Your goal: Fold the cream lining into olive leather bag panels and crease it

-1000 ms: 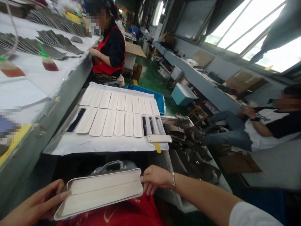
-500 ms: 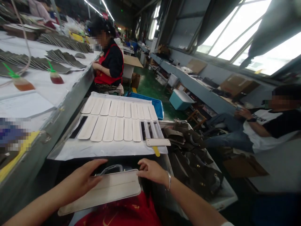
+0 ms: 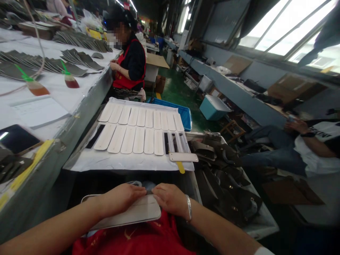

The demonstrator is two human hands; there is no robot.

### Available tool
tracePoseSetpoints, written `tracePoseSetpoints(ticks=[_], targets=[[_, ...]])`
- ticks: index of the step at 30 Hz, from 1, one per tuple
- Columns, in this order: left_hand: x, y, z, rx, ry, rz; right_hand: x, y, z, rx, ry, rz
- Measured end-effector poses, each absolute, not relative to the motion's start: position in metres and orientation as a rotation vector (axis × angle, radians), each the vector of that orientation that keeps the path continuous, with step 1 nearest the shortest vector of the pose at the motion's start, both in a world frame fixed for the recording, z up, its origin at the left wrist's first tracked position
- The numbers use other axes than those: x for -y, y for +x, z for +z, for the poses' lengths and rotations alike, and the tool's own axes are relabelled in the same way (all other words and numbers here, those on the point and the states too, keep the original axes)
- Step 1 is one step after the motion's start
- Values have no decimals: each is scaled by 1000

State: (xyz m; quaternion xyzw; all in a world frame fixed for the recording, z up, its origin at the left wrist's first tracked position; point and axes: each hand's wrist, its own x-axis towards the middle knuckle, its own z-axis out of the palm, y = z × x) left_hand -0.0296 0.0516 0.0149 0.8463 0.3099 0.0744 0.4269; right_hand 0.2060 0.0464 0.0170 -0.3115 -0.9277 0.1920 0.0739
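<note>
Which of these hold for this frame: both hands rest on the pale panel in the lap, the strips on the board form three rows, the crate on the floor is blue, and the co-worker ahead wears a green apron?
1. Both the left hand and the right hand rest on the pale panel. True.
2. The strips form three rows. False: two rows.
3. The crate is blue. True.
4. The co-worker wears a green apron. False: it is red.
</note>
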Motion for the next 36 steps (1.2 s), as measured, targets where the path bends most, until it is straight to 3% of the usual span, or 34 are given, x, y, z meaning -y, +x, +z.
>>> tracePoseSetpoints(ticks=[4,12,20,36], targets=[[-42,-29,-1,-839,2440,105,-57,201,23,2841,-1057,603],[-34,-26,0,-836,2620,96,-111,183,19,2767,-1170,1384],[-51,-60,28,-768,2175,124,-113,175,6,2426,-1039,1949],[-43,-107,10,-771,2263,117,-110,118,7,2565,-823,2007]])
